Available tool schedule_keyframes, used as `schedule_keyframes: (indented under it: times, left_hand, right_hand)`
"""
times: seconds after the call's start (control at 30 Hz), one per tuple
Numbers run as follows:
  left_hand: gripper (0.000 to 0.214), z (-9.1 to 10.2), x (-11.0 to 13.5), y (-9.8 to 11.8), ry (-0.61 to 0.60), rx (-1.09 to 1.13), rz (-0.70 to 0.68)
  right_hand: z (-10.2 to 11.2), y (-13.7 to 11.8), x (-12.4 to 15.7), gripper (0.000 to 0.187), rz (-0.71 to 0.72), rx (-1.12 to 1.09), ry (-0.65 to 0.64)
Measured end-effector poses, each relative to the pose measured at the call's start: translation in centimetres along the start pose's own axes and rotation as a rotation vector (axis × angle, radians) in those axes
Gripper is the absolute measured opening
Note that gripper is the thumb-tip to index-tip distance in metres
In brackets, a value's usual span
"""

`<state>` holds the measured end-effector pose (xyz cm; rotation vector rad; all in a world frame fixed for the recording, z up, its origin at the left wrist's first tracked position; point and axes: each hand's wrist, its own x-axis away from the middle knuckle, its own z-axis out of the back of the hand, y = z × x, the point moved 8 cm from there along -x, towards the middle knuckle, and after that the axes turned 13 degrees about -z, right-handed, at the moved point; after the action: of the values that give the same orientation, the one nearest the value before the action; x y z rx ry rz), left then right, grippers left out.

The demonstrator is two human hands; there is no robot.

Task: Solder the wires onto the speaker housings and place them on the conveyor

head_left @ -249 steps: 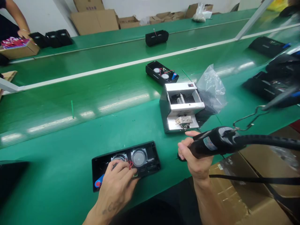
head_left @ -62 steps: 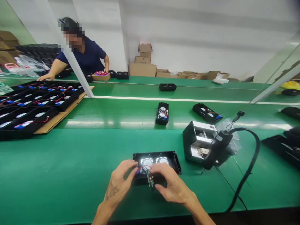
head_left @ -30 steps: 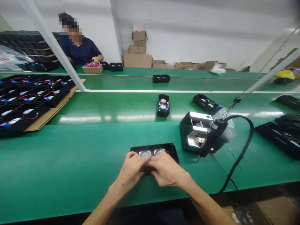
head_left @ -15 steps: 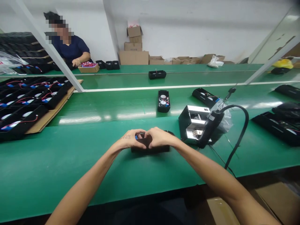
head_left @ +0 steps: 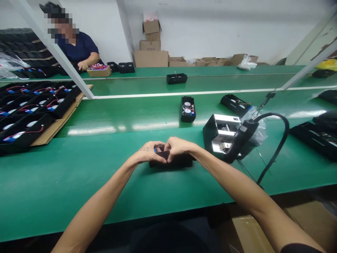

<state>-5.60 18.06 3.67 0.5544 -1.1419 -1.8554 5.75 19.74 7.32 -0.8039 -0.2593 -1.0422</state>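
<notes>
A black speaker housing (head_left: 181, 162) lies on the green bench straight ahead of me. My left hand (head_left: 149, 152) and my right hand (head_left: 177, 147) are both curled over its top, fingertips meeting above its inside. A bit of a blue battery cell (head_left: 155, 150) shows between the fingers. Whatever else the fingers pinch is hidden by the hands.
A black electric screwdriver (head_left: 238, 140) with a thick cable leans on a metal screw feeder box (head_left: 219, 131) at the right. Other open housings (head_left: 188, 109) lie further back. Trays of housings (head_left: 28, 112) fill the left. A person (head_left: 76, 49) works at the far left.
Over the last second my arms have stretched out and the housing has slid away from me. Earlier my right hand held the screwdriver, which now rests against the feeder box.
</notes>
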Motion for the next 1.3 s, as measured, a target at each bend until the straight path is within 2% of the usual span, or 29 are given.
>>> schedule_keyframes:
  times: [0.13,0.33,0.5,0.73,0.9,1.3]
  left_hand:
    - [0.071,-0.1,0.0,-0.1,-0.019,0.024,0.013]
    - [0.069,0.2,-0.1,0.3,-0.02,0.03,0.012]
    - [0.068,0.2,-0.2,0.4,-0.017,0.026,0.027]
    - [0.067,0.4,-0.3,0.2,-0.012,0.041,0.039]
    - [0.066,0.2,-0.2,0.3,-0.012,0.073,0.029]
    - [0.064,-0.2,0.0,0.2,0.026,0.113,0.009]
  right_hand:
    - [0.0,0.0,0.1,0.023,0.009,0.003,-0.001]
    - [0.3,0.3,0.7,0.027,0.004,0.004,0.093]
    - [0.1,0.9,-0.2,0.029,-0.007,-0.111,0.062]
    - [0.1,0.7,-0.8,0.028,-0.085,-0.113,-0.013]
    - [0.1,0.6,-0.3,0.027,-0.029,-0.109,0.046]
    - [-0.4,0.6,0.4,0.026,-0.08,-0.054,0.104]
